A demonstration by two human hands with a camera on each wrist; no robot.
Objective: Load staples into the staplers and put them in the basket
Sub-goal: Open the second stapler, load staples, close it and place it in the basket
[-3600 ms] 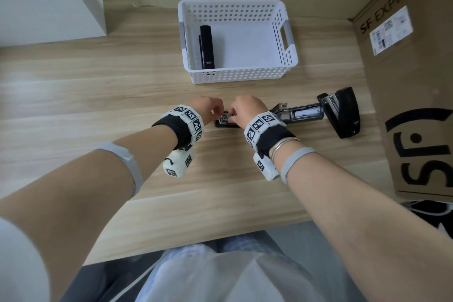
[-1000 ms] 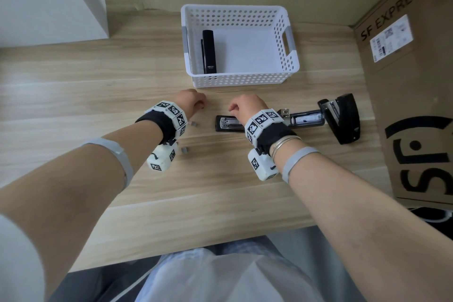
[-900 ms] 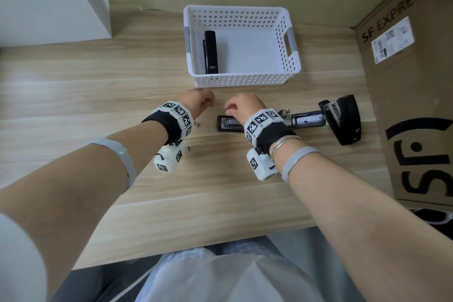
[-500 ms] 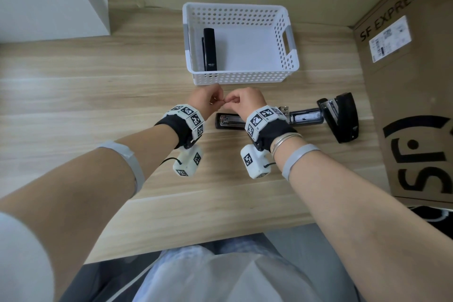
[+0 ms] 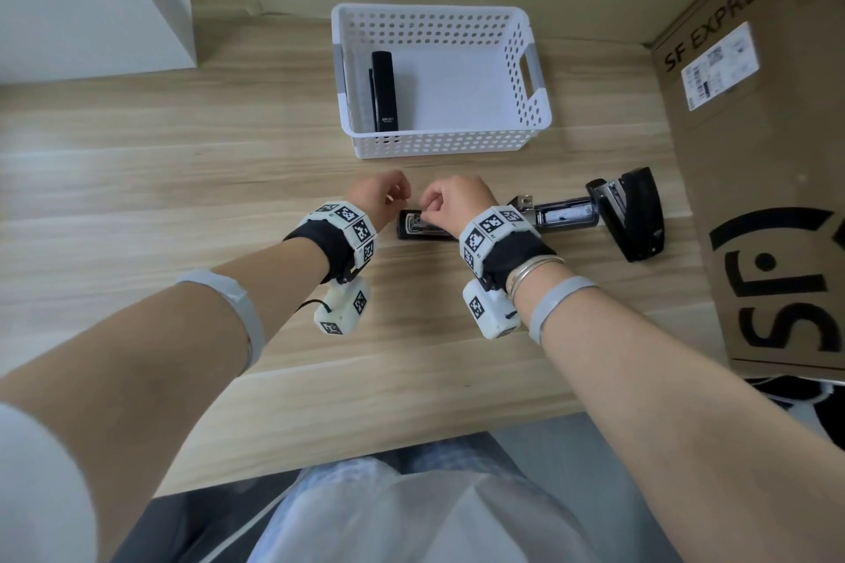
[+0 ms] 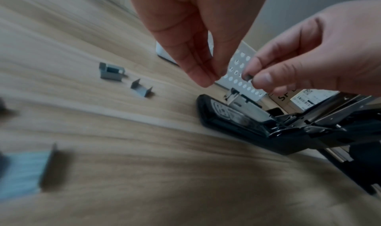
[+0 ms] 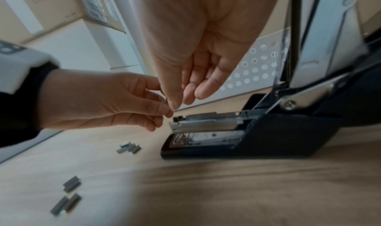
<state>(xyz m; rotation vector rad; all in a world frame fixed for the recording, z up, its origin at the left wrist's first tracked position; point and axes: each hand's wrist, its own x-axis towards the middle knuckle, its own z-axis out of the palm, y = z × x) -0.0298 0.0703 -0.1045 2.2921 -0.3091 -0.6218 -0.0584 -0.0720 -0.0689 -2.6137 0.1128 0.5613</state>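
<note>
A black stapler lies swung open on the wooden table, its lid folded back to the right. Both hands hover over its front end. My right hand pinches a small dark piece of staples between thumb and forefinger. My left hand is close beside it, fingertips pinched together, seemingly on another sliver. The metal staple channel is exposed just below. A white perforated basket behind holds one closed black stapler.
Several short staple pieces lie loose on the table left of the stapler. A large SF EXPRESS cardboard box walls off the right side. A white cabinet stands at the back left.
My left hand reached left to the loose staples, then came back and met the right hand above the stapler's front. The fingertips have since parted slightly. The stapler has not moved.
</note>
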